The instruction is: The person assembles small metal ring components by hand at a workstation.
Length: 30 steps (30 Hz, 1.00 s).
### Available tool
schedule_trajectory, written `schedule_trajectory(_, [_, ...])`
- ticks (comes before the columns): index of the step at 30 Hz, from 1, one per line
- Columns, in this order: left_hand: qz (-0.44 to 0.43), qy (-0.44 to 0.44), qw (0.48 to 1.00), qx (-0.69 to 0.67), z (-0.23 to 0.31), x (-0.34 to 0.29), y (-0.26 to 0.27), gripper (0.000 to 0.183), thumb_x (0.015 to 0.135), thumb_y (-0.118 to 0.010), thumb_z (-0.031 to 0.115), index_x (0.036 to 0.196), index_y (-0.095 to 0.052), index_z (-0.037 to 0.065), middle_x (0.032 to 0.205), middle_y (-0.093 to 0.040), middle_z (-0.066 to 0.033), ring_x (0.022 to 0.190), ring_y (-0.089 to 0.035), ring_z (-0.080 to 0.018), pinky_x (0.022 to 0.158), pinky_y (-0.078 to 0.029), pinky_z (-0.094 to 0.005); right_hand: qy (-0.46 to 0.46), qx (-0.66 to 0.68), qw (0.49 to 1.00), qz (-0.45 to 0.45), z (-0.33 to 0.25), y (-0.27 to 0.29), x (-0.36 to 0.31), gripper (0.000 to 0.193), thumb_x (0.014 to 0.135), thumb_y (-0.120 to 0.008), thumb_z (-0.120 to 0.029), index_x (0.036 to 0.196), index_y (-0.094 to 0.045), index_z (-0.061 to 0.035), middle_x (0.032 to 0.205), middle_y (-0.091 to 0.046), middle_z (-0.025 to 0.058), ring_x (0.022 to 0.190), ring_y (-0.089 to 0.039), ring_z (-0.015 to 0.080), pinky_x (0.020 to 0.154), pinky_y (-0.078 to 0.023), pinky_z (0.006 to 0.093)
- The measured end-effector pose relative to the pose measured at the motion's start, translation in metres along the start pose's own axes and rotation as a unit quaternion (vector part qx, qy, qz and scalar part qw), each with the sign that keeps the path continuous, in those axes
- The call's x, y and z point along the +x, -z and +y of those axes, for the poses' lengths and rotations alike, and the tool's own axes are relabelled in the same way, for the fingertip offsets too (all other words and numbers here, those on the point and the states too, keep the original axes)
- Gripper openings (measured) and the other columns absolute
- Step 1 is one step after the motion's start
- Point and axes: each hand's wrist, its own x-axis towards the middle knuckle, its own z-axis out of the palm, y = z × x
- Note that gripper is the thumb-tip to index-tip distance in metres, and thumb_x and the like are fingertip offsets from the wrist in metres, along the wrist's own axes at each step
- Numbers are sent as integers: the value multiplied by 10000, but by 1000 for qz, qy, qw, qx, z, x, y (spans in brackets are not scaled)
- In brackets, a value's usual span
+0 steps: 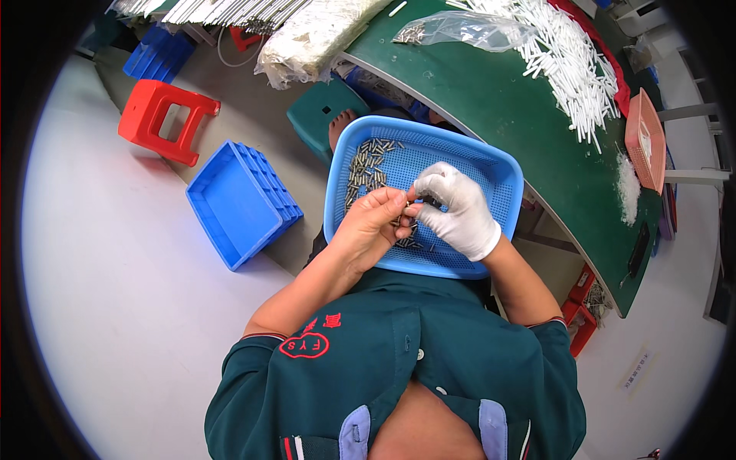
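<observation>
A light-blue perforated plastic basket rests on my lap. Many small metal pins lie in its left part, and more show beneath my hands. Over the basket, my bare left hand is closed, thumb and fingertips pinched together. My right hand wears a white glove with its thumb and index fingertips showing. Its fingers are also pinched, and the two hands meet tip to tip. Whatever sits between them is tiny and mostly hidden by the fingers.
A green table curves along the right, bearing white sticks, a clear plastic bag and a pink basket. On the left stand a blue crate and a red stool. A green stool is beyond my basket.
</observation>
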Motion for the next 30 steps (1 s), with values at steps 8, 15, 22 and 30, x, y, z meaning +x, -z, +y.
schedule_trajectory(8, [-15, -34, 999, 20, 2, -1, -2, 177, 898, -550, 101, 1044, -576, 5, 918, -618, -73, 778, -542, -122, 717, -447, -260, 77, -78, 993, 36, 3, -3, 2, 216, 662, -735, -4, 823, -595, -40, 810, -571, 96, 745, -583, 235, 637, -478, 307])
schedule_trajectory(15, [9, -83, 996, 34, 4, -4, -1, 183, 889, -565, 86, 1056, -565, 13, 928, -611, -76, 805, -560, -126, 703, -473, -261, -4, 37, 999, 39, 10, 0, 3, 159, 721, -693, -18, 856, -615, -49, 795, -567, 85, 730, -584, 242, 659, -480, 302])
schedule_trajectory(22, [-61, -115, 991, -7, 11, -4, 4, 144, 877, -569, 63, 1021, -565, 65, 947, -553, -63, 836, -498, -132, 685, -423, -235, -25, -214, 975, -46, 28, -1, 15, 143, 757, -639, -86, 896, -617, -61, 845, -592, 102, 775, -600, 278, 686, -484, 356])
schedule_trajectory(30, [-51, -110, 992, -29, 13, 0, 8, 150, 876, -587, 88, 1022, -564, 64, 961, -534, -63, 835, -477, -132, 680, -414, -232, 28, -297, 946, -126, 30, -15, 20, 153, 737, -636, -127, 886, -621, -97, 811, -581, 87, 824, -602, 269, 688, -502, 375])
